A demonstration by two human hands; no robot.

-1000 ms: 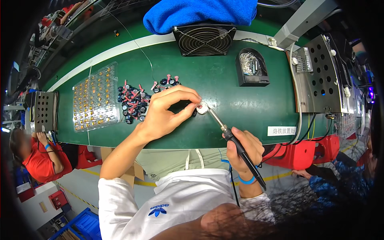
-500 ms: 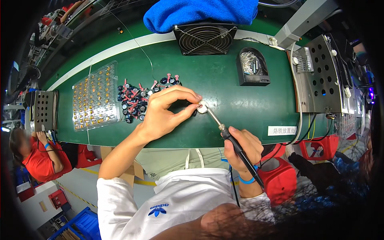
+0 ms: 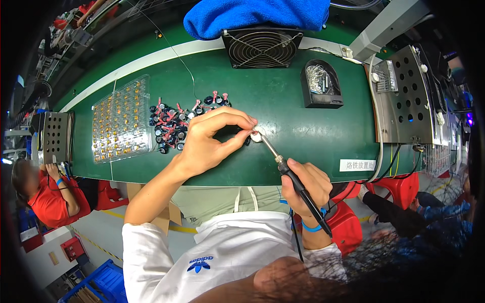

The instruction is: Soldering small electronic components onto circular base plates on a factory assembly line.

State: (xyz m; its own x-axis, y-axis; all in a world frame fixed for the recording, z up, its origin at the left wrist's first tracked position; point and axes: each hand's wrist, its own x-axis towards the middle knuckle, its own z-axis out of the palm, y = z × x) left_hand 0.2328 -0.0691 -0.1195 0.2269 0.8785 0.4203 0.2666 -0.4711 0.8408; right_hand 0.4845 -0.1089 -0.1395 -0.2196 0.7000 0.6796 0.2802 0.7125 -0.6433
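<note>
Between the thumb and forefinger of my left hand (image 3: 204, 139) is a small round silvery part (image 3: 256, 137), pinched just above the bench; its fine details are too small to make out. My right hand (image 3: 309, 188) grips the black handle of a soldering iron (image 3: 302, 193). The iron's metal tip slants up and leftward, meeting or almost meeting the round part. Beside my left hand lies a pile of small round black-and-silver parts (image 3: 174, 126) with pink-red wire ends. My left fingers partly cover the pile's right side.
Left of the pile lies a clear plastic tray (image 3: 121, 121) with rows of small golden parts. A black fan (image 3: 262, 48) stands at the back under a blue towel (image 3: 257, 17). Right are a black holder (image 3: 331, 101) with metal bits and a perforated metal box (image 3: 406, 96). A co-worker (image 3: 53, 202) sits left.
Both hands keep nearly the same pose, with the iron's tip still at the round part. The whole view has shifted slightly. A person's limbs at the far right have moved.
</note>
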